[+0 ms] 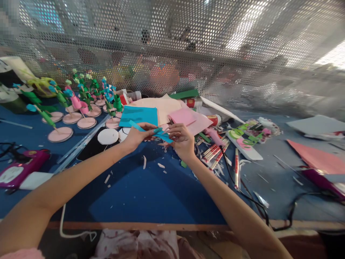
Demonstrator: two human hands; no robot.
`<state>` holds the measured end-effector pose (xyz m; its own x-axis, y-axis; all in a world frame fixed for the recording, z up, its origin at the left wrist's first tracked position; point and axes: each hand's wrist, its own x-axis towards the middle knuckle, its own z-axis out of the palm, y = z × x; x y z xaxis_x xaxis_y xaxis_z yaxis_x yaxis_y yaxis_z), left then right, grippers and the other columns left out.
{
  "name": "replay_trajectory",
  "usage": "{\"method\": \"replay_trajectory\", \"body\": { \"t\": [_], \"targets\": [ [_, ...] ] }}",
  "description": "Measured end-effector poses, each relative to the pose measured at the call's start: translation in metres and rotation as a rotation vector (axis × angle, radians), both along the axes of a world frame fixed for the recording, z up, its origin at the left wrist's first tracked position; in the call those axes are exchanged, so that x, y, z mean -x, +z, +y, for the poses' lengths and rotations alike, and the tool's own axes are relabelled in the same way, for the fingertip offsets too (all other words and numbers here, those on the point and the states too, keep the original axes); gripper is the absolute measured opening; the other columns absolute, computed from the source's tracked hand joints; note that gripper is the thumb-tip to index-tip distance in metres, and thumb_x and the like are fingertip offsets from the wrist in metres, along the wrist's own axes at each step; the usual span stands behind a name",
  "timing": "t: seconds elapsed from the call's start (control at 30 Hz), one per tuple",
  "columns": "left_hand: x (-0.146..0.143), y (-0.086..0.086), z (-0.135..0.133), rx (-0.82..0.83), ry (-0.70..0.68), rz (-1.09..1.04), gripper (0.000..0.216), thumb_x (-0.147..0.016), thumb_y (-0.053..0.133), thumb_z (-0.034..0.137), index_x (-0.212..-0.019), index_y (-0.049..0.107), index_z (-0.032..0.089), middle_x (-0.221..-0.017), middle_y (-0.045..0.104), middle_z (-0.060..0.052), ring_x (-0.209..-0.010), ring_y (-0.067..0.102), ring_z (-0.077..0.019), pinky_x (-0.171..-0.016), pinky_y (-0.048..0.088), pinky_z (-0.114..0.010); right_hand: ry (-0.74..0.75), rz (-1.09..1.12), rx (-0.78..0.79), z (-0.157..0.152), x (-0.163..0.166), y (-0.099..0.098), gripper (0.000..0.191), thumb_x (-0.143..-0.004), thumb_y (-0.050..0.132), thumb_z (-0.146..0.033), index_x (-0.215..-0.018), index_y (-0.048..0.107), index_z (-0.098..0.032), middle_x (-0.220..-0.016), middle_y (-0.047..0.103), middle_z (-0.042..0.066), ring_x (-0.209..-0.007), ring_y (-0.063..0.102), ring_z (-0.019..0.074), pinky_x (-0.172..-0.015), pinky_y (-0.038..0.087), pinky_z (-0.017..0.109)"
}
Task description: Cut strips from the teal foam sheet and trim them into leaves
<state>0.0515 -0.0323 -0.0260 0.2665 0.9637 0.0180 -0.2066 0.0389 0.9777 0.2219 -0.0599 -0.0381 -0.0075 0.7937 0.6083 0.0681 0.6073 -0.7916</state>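
My left hand (pixel 139 135) and my right hand (pixel 181 138) meet over the middle of the blue table (pixel 151 194). Both pinch a thin blue foam strip (pixel 151 130) that runs from the left hand across to the right. The left fingers are closed on its middle. The right fingers are curled round its right end; a scissor-like tool may be in that hand, but it is too small to tell. Just behind the hands lies a blue foam sheet (pixel 138 116) and a pink sheet (pixel 182 116).
Several small foam figures on pink round bases (pixel 81 108) stand at the back left. A glue gun (pixel 18 169) lies at the left, glue sticks (pixel 215 153) and a black cable (pixel 242 187) at the right. A perforated metal screen (pixel 188 46) closes the back.
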Motion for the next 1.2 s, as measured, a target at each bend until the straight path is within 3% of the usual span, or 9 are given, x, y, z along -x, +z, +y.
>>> {"method": "replay_trajectory", "body": {
  "t": [0.13, 0.3, 0.57, 0.7, 0.87, 0.93, 1.0, 1.1, 1.2],
  "targets": [
    [0.0011, -0.0022, 0.0010, -0.041, -0.012, 0.001, 0.042, -0.049, 0.081, 0.039, -0.076, 0.064, 0.013, -0.064, 0.065, 0.000, -0.052, 0.058, -0.0099, -0.053, 0.048, -0.024, 0.053, 0.176, 0.186, 0.0030, 0.0016, 0.0006, 0.033, -0.049, 0.082, -0.043, -0.063, 0.062, -0.019, -0.087, 0.056, 0.002, -0.050, 0.052, 0.0078, -0.040, 0.048, 0.025],
    [0.0012, -0.0026, -0.0006, -0.103, -0.036, 0.019, 0.039, -0.051, 0.080, 0.039, -0.075, 0.064, 0.013, -0.063, 0.065, 0.000, -0.053, 0.060, -0.0106, -0.057, 0.052, -0.027, 0.039, 0.337, 0.346, 0.0027, 0.0057, 0.0029, 0.033, -0.048, 0.081, -0.042, -0.064, 0.061, -0.020, -0.064, 0.059, -0.003, -0.041, 0.048, 0.0080, -0.036, 0.043, 0.024],
    [-0.0002, -0.0043, -0.0033, -0.084, -0.095, 0.022, 0.036, -0.052, 0.080, 0.034, -0.074, 0.060, 0.013, -0.066, 0.066, 0.000, -0.055, 0.062, -0.0116, -0.062, 0.054, -0.030, -0.023, 0.253, 0.344, 0.0029, 0.0059, 0.0002, 0.031, -0.054, 0.078, -0.042, -0.062, 0.060, -0.019, -0.054, 0.054, -0.004, -0.039, 0.042, 0.0066, -0.035, 0.035, 0.022],
    [-0.0004, -0.0041, -0.0030, -0.068, -0.161, -0.015, 0.036, -0.051, 0.081, 0.033, -0.068, 0.056, 0.013, -0.078, 0.068, -0.003, -0.056, 0.062, -0.0103, -0.059, 0.054, -0.028, -0.020, 0.213, 0.355, 0.0040, 0.0074, -0.0018, 0.033, -0.060, 0.074, -0.046, -0.062, 0.055, -0.019, -0.051, 0.046, -0.006, -0.039, 0.038, 0.0061, -0.035, 0.032, 0.021],
    [-0.0006, -0.0067, -0.0017, 0.013, -0.189, -0.049, 0.040, -0.053, 0.080, 0.037, -0.072, 0.053, 0.014, -0.071, 0.065, 0.000, -0.053, 0.060, -0.0092, -0.057, 0.053, -0.027, -0.048, 0.297, 0.355, 0.0053, 0.0059, 0.0013, 0.042, -0.066, 0.063, -0.061, -0.082, 0.059, -0.022, -0.071, 0.057, -0.002, -0.053, 0.048, 0.0076, -0.046, 0.041, 0.020],
    [-0.0010, -0.0070, -0.0017, 0.003, -0.146, -0.058, 0.041, -0.053, 0.080, 0.036, -0.075, 0.054, 0.014, -0.072, 0.063, 0.001, -0.054, 0.059, -0.0084, -0.057, 0.053, -0.026, 0.062, 0.299, 0.376, 0.0053, 0.0042, 0.0027, 0.055, -0.062, 0.058, -0.070, -0.089, 0.061, -0.023, -0.087, 0.062, 0.002, -0.063, 0.055, 0.0100, -0.052, 0.047, 0.022],
    [-0.0015, -0.0063, -0.0021, -0.015, -0.077, -0.086, 0.041, -0.053, 0.080, 0.037, -0.074, 0.053, 0.014, -0.074, 0.062, 0.002, -0.055, 0.058, -0.0076, -0.057, 0.052, -0.026, 0.186, 0.266, 0.426, 0.0048, 0.0037, 0.0023, 0.059, -0.055, 0.065, -0.069, -0.092, 0.062, -0.023, -0.094, 0.065, 0.004, -0.071, 0.059, 0.0134, -0.056, 0.050, 0.025],
    [-0.0013, -0.0037, -0.0022, -0.021, -0.026, -0.117, 0.040, -0.056, 0.079, 0.038, -0.069, 0.049, 0.015, -0.074, 0.059, 0.003, -0.058, 0.059, -0.0079, -0.063, 0.053, -0.027, 0.185, 0.221, 0.491, 0.0042, 0.0055, -0.0007, 0.051, -0.047, 0.080, -0.049, -0.087, 0.065, -0.021, -0.082, 0.068, 0.002, -0.067, 0.062, 0.0153, -0.058, 0.052, 0.028],
    [0.0008, -0.0005, -0.0004, -0.019, -0.093, -0.082, 0.040, -0.056, 0.078, 0.038, -0.069, 0.047, 0.016, -0.073, 0.058, 0.003, -0.064, 0.062, -0.0107, -0.070, 0.052, -0.031, 0.064, 0.201, 0.529, 0.0058, 0.0056, -0.0026, 0.036, -0.052, 0.078, -0.047, -0.069, 0.067, -0.017, -0.058, 0.064, 0.000, -0.051, 0.059, 0.0142, -0.055, 0.052, 0.030]
  ]
}}
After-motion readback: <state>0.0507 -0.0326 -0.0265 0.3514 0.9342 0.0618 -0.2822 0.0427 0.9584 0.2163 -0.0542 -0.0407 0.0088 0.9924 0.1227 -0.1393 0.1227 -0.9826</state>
